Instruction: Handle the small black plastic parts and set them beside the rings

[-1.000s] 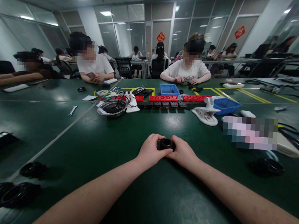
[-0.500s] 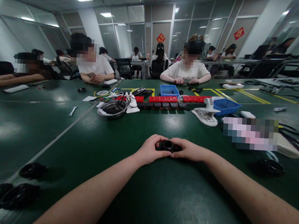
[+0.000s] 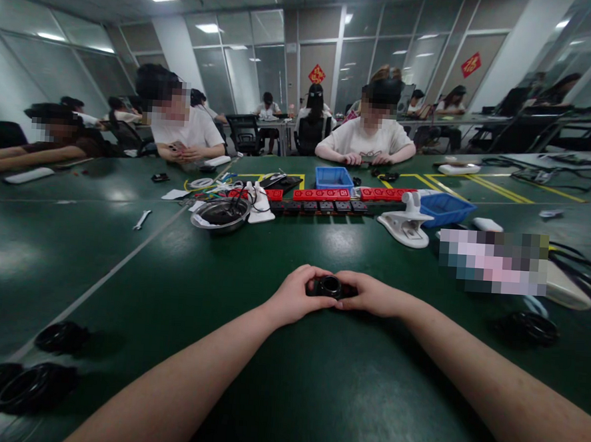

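Since 0.5 s ago nothing shifts — left hand [image 3: 298, 296] and right hand [image 3: 374, 296] both stay pinched on the small black round plastic part [image 3: 330, 286], near centre of the dark green table [image 3: 172, 267]; I judge the work ongoing.

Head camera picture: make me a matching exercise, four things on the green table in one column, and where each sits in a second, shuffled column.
Things:
1. black ring part
2. metal bowl
3. wrench
4. white clamp

Places:
A. far left of the bowl, alone on the table
B. right of centre, beside a blue bin
C. between the left hand and right hand
D. left of centre, with black cables in it

Pairs: 1-C, 2-D, 3-A, 4-B
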The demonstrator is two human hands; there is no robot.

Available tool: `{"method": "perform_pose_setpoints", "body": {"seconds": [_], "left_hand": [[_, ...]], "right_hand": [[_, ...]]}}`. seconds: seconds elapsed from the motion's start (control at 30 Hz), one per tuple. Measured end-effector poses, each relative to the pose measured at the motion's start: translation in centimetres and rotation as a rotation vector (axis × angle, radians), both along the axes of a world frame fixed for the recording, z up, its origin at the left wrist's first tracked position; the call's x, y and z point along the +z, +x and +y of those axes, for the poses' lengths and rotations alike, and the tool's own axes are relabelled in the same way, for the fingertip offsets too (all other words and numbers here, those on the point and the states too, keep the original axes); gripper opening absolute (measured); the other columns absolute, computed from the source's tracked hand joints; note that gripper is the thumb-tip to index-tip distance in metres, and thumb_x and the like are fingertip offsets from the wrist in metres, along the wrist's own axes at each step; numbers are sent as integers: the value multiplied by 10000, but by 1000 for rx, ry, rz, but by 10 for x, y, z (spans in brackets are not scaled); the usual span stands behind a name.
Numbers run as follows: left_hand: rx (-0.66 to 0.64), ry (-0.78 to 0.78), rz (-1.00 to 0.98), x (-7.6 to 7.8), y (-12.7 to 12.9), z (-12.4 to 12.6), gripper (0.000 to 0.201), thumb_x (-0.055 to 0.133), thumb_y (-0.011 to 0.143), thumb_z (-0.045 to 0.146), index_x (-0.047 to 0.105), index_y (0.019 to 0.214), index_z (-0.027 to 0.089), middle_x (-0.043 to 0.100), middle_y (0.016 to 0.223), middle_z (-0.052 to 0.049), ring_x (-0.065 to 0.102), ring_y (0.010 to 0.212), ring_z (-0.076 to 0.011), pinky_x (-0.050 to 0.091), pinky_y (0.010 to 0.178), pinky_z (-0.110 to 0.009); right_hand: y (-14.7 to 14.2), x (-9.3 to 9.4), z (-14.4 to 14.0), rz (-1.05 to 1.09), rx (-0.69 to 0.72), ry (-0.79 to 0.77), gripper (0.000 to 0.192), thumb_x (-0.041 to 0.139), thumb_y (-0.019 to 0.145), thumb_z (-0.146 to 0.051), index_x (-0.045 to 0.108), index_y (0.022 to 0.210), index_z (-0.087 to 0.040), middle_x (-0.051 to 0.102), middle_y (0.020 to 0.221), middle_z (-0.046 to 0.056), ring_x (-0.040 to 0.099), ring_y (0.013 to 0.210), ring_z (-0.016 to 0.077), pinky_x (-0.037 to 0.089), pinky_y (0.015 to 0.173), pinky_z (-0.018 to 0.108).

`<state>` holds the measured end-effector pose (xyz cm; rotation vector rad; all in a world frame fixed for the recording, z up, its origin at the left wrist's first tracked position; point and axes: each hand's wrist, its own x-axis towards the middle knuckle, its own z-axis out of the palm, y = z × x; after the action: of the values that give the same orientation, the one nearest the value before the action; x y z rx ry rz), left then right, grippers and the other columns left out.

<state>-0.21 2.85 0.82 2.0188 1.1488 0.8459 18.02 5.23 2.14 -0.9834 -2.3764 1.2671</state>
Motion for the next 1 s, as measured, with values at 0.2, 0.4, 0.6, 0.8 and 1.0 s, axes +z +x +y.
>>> {"method": "perform_pose_setpoints", "body": {"seconds": [0.2,0.4,0.6,0.8,1.0], "left_hand": [[3,8,-11,-1,0,0,421,649,586,350,538,960,190,481,807,-13,454,689,-125,376,604,-240],[0,9,-19,0,0,-1,420,649,584,359,540,952,188,482,816,-13,461,711,-130,376,615,-242],[32,4,-13,1,2,-2,432,658,566,378,546,936,186,478,797,-10,452,687,-125,372,594,-235],[147,9,32,3,8,-9,385,666,558,323,542,893,180,490,811,-5,458,674,-120,382,586,-233],[295,59,53,2,15,-18,327,643,586,315,518,857,181,503,822,-7,472,745,-144,391,662,-270]], "right_hand": [[0,-1,1,13,3,-7,241,570,653,-240,522,867,-139,519,784,7,481,706,130,381,632,239],[1,-3,1,0,4,-4,267,570,662,-250,514,898,-137,520,778,5,483,698,128,376,611,231],[0,-7,2,-20,-24,39,308,591,641,-262,502,909,-141,529,789,6,483,697,129,358,583,222],[-8,-10,-4,-107,-202,175,319,637,557,-340,458,751,-160,489,657,-29,450,596,108,304,489,193],[-22,-13,-21,-356,-417,480,257,571,600,-352,420,706,-173,519,666,12,467,583,130,270,473,211]]}}
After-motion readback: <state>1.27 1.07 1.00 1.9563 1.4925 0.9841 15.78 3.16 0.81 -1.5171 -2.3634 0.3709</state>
